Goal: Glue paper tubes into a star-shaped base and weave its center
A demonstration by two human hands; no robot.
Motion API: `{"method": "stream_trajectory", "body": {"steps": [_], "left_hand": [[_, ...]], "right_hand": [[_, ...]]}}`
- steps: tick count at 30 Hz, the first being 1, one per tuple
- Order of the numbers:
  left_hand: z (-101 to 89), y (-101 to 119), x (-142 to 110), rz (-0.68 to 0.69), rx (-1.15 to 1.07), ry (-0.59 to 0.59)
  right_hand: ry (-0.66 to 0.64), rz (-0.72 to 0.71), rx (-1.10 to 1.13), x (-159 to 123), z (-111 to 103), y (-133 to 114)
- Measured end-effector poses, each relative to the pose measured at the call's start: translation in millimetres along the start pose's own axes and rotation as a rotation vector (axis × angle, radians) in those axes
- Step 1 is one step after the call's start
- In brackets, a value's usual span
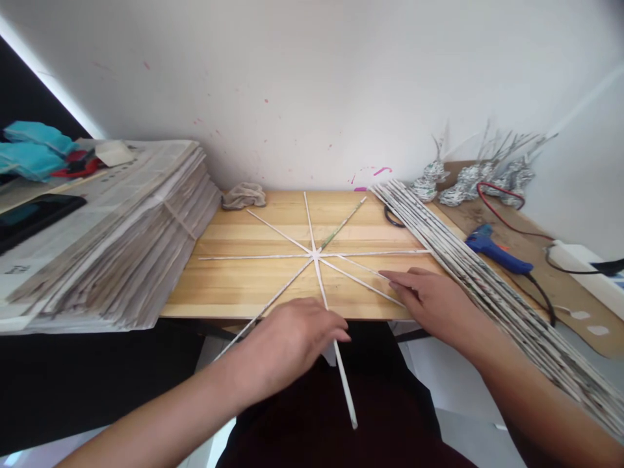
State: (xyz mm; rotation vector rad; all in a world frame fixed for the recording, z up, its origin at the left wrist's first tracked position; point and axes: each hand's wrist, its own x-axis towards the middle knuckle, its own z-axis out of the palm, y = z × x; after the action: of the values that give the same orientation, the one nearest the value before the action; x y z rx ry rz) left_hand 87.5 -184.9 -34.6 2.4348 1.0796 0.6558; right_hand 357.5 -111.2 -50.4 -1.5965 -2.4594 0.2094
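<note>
Several thin rolled-paper tubes cross at one centre and spread like spokes in a star [315,255] on the wooden table [234,237]. My left hand [297,335] curls its fingers round the spoke [346,383] that points toward me, past the table's front edge. On the right, my right hand [429,302] pinches the end of a thin paper tube [363,266]. That tube slants up toward the centre, between the right-hand spoke and the lower-right one. A greenish printed spoke [341,225] points to the upper right.
A tall stack of newspapers [180,214] stands left, carrying a phone [39,218]. A bundle of paper tubes [468,279] lies diagonally at right, near a blue glue gun [497,252] and a power strip [587,273]. A crumpled cloth [244,195] sits by the wall.
</note>
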Motion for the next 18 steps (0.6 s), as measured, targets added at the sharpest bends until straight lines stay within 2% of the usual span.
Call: {"method": "stream_trajectory", "body": {"steps": [4,6,8,10,15,18], "left_hand": [[-25.2,-35.5,0.6,-0.093,0.112,0.140],[-32.8,-51.9,4.1,-0.195,0.128,0.229],[-36.8,-64.4,9.9,-0.335,0.109,0.265],[-37.5,-73.5,17.6,-0.418,0.053,0.259],[-30.3,-91.2,42.5,-0.344,-0.074,0.263],[-24.2,-100.7,58.2,-0.365,-0.115,0.268]], "right_hand": [[0.012,-0.002,-0.036,4.0,1.7,3.0],[0.024,-0.012,-0.057,7.5,2.2,3.4],[0.034,-0.022,-0.081,12.0,1.7,2.5],[0.032,-0.024,-0.105,16.9,0.4,0.8],[-0.002,-0.038,-0.139,29.0,-2.4,-1.4],[-0.007,-0.045,-0.142,33.3,-2.0,-1.6]]}}
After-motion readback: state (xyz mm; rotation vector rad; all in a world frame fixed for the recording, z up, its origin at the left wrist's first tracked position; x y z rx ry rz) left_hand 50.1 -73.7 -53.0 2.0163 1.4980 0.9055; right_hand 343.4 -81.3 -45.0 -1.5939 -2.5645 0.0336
